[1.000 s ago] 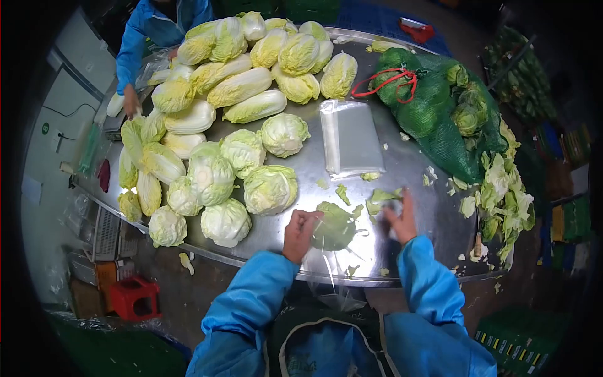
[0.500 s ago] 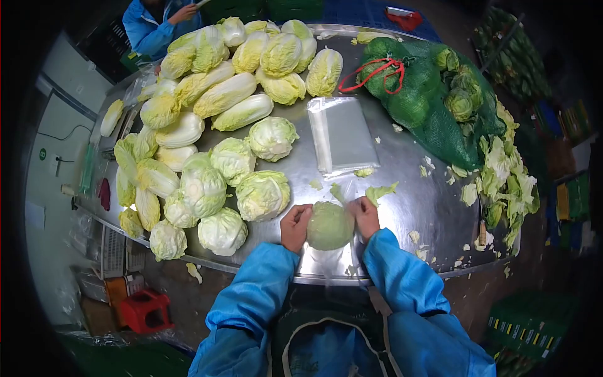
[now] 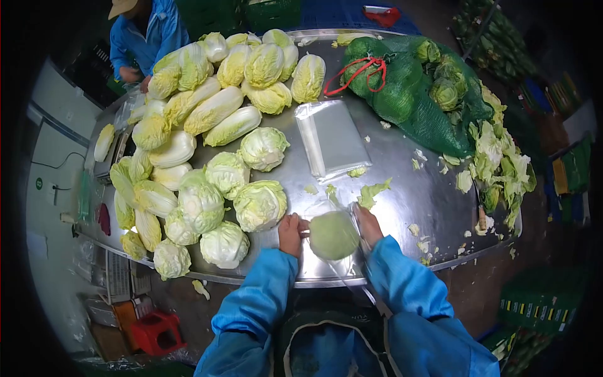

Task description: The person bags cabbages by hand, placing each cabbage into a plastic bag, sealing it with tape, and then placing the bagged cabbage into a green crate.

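A round green cabbage (image 3: 333, 235) sits inside a clear plastic bag (image 3: 342, 269) at the front edge of the metal table. On its left side my left hand (image 3: 293, 234) is closed, pinching the bag's edge. My right hand (image 3: 369, 226) grips the bag's film on the other side, its fingertips partly hidden. Just beyond the cabbage lies a loose leaf (image 3: 374, 192). A stack of flat clear bags (image 3: 333, 139) rests farther back in the middle of the table.
Several cabbages (image 3: 260, 205) and napa cabbages (image 3: 213, 110) are piled to the left. A green mesh sack (image 3: 402, 103) of cabbages lies back right, with leaf trimmings (image 3: 499, 163) and a knife handle (image 3: 482, 218) nearby. A co-worker (image 3: 147, 38) stands behind the table.
The bagged cabbage has turned slightly and the film is drawn toward the right. My right hand has shifted a little right and down. The co-worker's hands have lowered, and the camera view has shifted.
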`<move>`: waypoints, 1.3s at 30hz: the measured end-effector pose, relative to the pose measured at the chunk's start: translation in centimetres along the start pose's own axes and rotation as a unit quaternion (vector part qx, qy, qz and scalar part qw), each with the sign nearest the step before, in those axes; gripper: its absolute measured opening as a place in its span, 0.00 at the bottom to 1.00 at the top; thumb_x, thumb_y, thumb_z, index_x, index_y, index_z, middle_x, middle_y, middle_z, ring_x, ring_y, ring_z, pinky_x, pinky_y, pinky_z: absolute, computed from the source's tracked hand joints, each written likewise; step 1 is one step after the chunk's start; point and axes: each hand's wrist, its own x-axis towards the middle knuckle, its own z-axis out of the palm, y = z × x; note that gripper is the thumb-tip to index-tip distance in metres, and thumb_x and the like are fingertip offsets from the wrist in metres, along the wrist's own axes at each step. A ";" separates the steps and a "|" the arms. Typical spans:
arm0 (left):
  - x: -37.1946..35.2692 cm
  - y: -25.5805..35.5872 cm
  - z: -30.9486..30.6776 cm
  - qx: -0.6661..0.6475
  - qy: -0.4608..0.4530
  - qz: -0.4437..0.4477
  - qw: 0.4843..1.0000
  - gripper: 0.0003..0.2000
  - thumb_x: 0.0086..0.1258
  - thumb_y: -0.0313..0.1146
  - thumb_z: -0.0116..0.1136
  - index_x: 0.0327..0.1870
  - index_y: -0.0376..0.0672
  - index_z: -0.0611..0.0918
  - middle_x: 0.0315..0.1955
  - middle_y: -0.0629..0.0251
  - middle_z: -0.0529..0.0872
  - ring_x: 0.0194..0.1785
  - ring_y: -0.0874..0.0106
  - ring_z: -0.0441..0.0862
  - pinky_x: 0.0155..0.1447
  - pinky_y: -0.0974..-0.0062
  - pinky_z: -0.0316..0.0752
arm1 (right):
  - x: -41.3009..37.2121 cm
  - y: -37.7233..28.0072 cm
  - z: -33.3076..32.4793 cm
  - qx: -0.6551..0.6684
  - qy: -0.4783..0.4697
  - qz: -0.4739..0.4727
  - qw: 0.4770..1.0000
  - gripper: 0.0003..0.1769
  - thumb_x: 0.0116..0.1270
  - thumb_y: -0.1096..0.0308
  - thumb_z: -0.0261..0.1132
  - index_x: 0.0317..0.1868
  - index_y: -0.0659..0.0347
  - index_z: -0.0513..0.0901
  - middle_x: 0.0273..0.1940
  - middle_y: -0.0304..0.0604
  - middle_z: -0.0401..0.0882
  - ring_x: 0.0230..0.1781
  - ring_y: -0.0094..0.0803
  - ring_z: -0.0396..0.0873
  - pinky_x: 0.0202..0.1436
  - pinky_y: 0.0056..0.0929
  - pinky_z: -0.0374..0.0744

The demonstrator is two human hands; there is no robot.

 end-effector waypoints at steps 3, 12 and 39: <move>0.2 -2.6 -0.7 0.055 -0.040 0.060 0.996 0.12 0.72 0.38 0.45 0.34 0.39 0.75 0.26 0.65 0.79 0.30 0.75 0.76 0.39 0.78 0.73 | -3.0 1.5 -1.2 0.180 -0.118 0.103 0.971 0.17 0.65 0.60 0.60 0.45 0.66 0.76 0.36 0.37 0.77 0.35 0.22 0.73 0.41 0.21 0.72; -3.0 -3.2 -2.2 0.044 -0.190 0.007 0.981 0.11 0.72 0.34 0.44 0.43 0.35 0.77 0.37 0.66 0.82 0.40 0.78 0.77 0.47 0.81 0.72 | -6.3 6.1 -1.6 0.291 -0.036 0.034 0.956 0.04 0.62 0.76 0.60 0.38 0.63 0.78 0.33 0.36 0.79 0.35 0.21 0.75 0.44 0.21 0.73; -18.1 34.7 13.8 0.058 -0.560 0.685 0.464 0.03 0.57 0.24 0.60 0.29 0.37 0.78 0.19 0.65 0.73 0.22 0.72 0.67 0.26 0.74 0.61 | -27.7 -34.4 -4.8 -0.158 -0.023 -0.747 0.646 0.06 0.51 0.78 0.59 0.31 0.62 0.73 0.24 0.38 0.69 0.25 0.27 0.63 0.29 0.27 0.62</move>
